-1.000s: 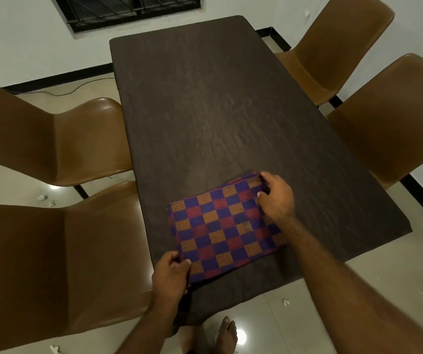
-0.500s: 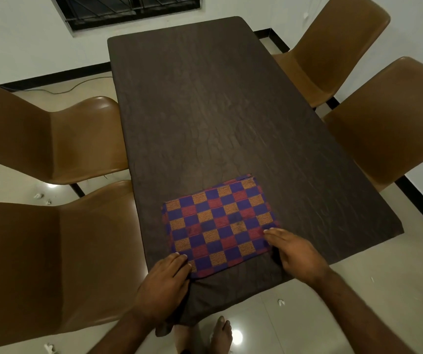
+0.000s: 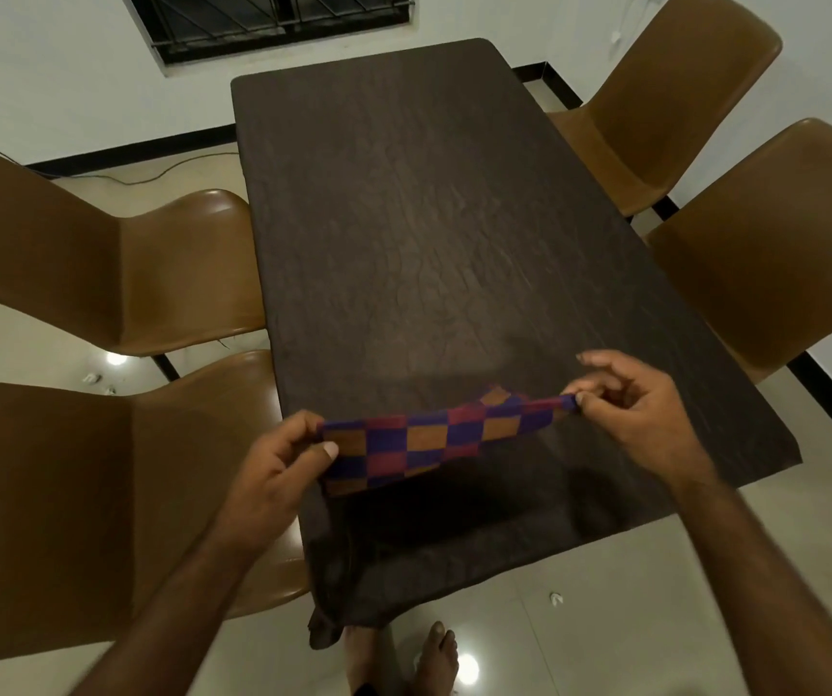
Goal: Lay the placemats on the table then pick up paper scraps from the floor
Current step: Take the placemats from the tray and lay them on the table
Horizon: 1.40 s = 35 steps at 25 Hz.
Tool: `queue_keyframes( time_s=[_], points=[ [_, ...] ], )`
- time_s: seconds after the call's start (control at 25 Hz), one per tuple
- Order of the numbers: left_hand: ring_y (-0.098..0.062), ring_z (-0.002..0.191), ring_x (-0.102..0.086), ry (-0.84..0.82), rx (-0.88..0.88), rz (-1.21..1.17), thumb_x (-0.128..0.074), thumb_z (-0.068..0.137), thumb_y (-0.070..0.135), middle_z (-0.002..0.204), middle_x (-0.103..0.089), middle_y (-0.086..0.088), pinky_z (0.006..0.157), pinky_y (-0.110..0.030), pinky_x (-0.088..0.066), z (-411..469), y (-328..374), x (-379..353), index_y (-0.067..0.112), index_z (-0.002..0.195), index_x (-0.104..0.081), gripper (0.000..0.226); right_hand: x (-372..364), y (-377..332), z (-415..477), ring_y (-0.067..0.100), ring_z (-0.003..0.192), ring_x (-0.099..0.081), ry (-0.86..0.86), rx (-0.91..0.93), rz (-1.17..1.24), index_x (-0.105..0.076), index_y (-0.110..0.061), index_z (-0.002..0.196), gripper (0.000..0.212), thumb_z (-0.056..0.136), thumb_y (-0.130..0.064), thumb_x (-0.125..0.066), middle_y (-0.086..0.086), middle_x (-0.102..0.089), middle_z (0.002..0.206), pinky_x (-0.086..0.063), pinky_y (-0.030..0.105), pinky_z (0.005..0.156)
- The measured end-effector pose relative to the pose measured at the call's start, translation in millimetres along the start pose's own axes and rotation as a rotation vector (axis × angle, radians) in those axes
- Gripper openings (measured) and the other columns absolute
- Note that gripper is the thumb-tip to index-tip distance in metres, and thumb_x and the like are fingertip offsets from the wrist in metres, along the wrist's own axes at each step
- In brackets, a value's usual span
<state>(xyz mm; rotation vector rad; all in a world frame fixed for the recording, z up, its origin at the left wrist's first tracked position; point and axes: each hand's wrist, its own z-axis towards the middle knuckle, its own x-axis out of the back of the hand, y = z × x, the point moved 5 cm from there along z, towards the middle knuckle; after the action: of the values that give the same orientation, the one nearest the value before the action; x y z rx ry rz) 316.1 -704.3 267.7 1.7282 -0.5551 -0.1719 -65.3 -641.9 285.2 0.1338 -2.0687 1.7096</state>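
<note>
A checkered placemat (image 3: 429, 437) in purple, red and orange hangs just above the 6 o'clock end of the dark counter (image 3: 429, 218). It is stretched between 2 hands and casts a shadow on the surface below. The left hand (image 3: 278, 464) is clamped on the mat's 9 o'clock corner, thumb on top and fingers curled beneath. The right hand (image 3: 640, 409) pinches the 3 o'clock corner between thumb and fingertip, with 1 finger stretched out free above the pinch. The mat's near edge droops toward the counter; whether it touches cannot be told.

4 brown chairs (image 3: 77, 494) stand around the counter, 2 on its 9 o'clock side and 2 on its 3 o'clock side. On the glossy floor (image 3: 604, 620), 1 white paper scrap (image 3: 556, 598) lies at 5 o'clock, just off the counter's near edge. 2 more scraps (image 3: 90, 378) lie at 9 o'clock, between the chairs there. Bare feet (image 3: 434, 655) show at 6 o'clock, below the counter's edge. A barred window (image 3: 278, 22) sits in the wall at 12 o'clock.
</note>
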Motion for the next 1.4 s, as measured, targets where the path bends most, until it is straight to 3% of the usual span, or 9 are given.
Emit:
queue_keyframes(
  time_s=[0.16,0.32,0.48,0.6,0.76,0.88,1.04,1.28,1.4],
  points=[
    [-0.024,0.088,-0.072,0.086,0.044,-0.202,-0.049,0.103,0.014,0.097,-0.074,-0.009,0.07,-0.034,-0.06,16,21,11,0.005,0.112,-0.06,0.017,20,-44,32,0.013,0.092,-0.073,0.036,0.114,0.068,-0.057,-0.014,0.126,0.036,0.092,0.0,-0.061,0.006,-0.074,0.1,-0.059,0.025,0.078],
    [-0.026,0.094,-0.074,0.185,0.229,-0.367,-0.052,0.104,0.017,0.107,-0.074,-0.012,0.072,-0.037,-0.06,55,-20,9,0.007,0.119,-0.06,0.02,-14,-29,89,0.011,0.092,-0.072,0.118,0.028,0.013,-0.059,-0.014,0.128,0.034,0.094,-0.009,-0.063,0.001,-0.075,0.101,-0.059,0.027,0.081],
    [-0.031,0.099,-0.073,0.241,0.354,-0.102,-0.051,0.106,0.024,0.111,-0.073,-0.011,0.066,-0.038,-0.059,91,-80,11,0.012,0.122,-0.058,0.02,-60,24,130,0.014,0.102,-0.067,0.145,-0.116,-0.144,-0.059,-0.015,0.133,0.043,0.091,-0.012,-0.068,-0.001,-0.07,0.11,-0.054,0.033,0.096],
    [-0.021,0.09,-0.072,0.229,0.338,0.122,-0.054,0.105,0.025,0.117,-0.07,-0.006,0.057,-0.031,-0.058,101,-95,17,0.017,0.137,-0.052,0.033,-74,47,120,0.009,0.108,-0.062,0.121,-0.183,-0.253,-0.055,-0.02,0.138,0.049,0.092,-0.014,-0.068,-0.005,-0.065,0.123,-0.051,0.03,0.097],
    [-0.009,0.09,-0.063,0.283,0.206,0.42,-0.066,0.098,0.028,0.108,-0.062,0.005,0.073,-0.027,-0.054,86,-85,14,0.025,0.146,-0.047,0.052,-88,58,70,0.002,0.099,-0.062,-0.022,-0.177,-0.35,-0.058,-0.024,0.133,0.045,0.09,-0.013,-0.069,-0.013,-0.065,0.107,-0.055,0.032,0.092],
    [-0.003,0.101,-0.057,0.034,-0.051,0.699,-0.066,0.093,0.046,0.116,-0.055,0.015,0.086,-0.025,-0.052,48,-82,-20,0.033,0.125,-0.061,0.035,-107,64,18,0.0,0.109,-0.055,-0.222,-0.108,-0.463,-0.06,-0.029,0.129,0.046,0.086,-0.019,-0.075,-0.017,-0.06,0.118,-0.051,0.033,0.1],
    [-0.006,0.12,-0.049,-0.32,-0.191,0.996,-0.052,0.088,0.072,0.132,-0.054,0.016,0.103,-0.025,-0.041,2,-99,-62,0.037,0.132,-0.058,0.057,-129,76,-35,0.005,0.131,-0.036,-0.497,0.062,-0.703,-0.045,-0.039,0.142,0.068,0.081,-0.048,-0.075,-0.02,-0.044,0.141,-0.033,0.036,0.113],
    [-0.011,0.126,-0.053,-0.257,-0.254,1.108,-0.047,0.102,0.049,0.138,-0.059,0.01,0.11,-0.029,-0.038,0,-100,-74,0.031,0.135,-0.06,0.039,-128,76,-37,0.01,0.129,-0.05,-0.411,0.202,-0.767,-0.057,-0.031,0.133,0.034,0.099,-0.029,-0.056,-0.011,-0.058,0.137,-0.035,0.033,0.115],
    [-0.012,0.122,-0.055,-0.258,-0.245,1.129,-0.045,0.101,0.055,0.134,-0.061,0.009,0.107,-0.03,-0.041,3,-96,-77,0.031,0.134,-0.059,0.042,-127,74,-33,0.011,0.128,-0.05,-0.441,0.21,-0.802,-0.052,-0.034,0.137,0.041,0.097,-0.039,-0.058,-0.011,-0.057,0.138,-0.037,0.033,0.112]
  ],
)
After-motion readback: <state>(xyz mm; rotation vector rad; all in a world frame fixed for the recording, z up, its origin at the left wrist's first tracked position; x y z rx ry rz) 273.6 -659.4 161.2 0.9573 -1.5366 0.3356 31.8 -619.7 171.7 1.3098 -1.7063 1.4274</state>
